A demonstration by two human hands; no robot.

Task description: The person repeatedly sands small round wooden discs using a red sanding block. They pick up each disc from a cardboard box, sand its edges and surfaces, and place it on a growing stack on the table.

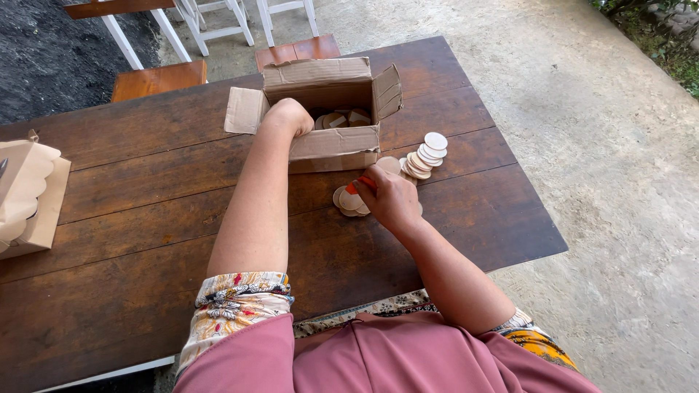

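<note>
Left hand (290, 116) is down inside the open cardboard box (331, 145), wrist bent over the near wall, and its fingers are hidden in there, so whether they are spread or curled cannot be told. More wooden discs (338, 120) show inside the box just past that hand. Right hand (389, 198) sits on the worktop (145, 218) just in front of the box, fingers closed around a small orange tool (360, 183), its tip slanting up and left towards the box. Under that hand lies a little heap of discs (348, 202), flat on the wood. To the right, a fanned row of discs (426, 154) leans in an overlapping line, its long axis running from near the hand up and right towards the far right of the worktop. Open wood lies left of the box and in front of the forearms; the right edge of the worktop is near the fanned row, with bare concrete floor (619, 182) beyond. A paper carton (29, 196) sits at the left edge, well apart. Wooden stools (160, 78) stand past the far edge.
</note>
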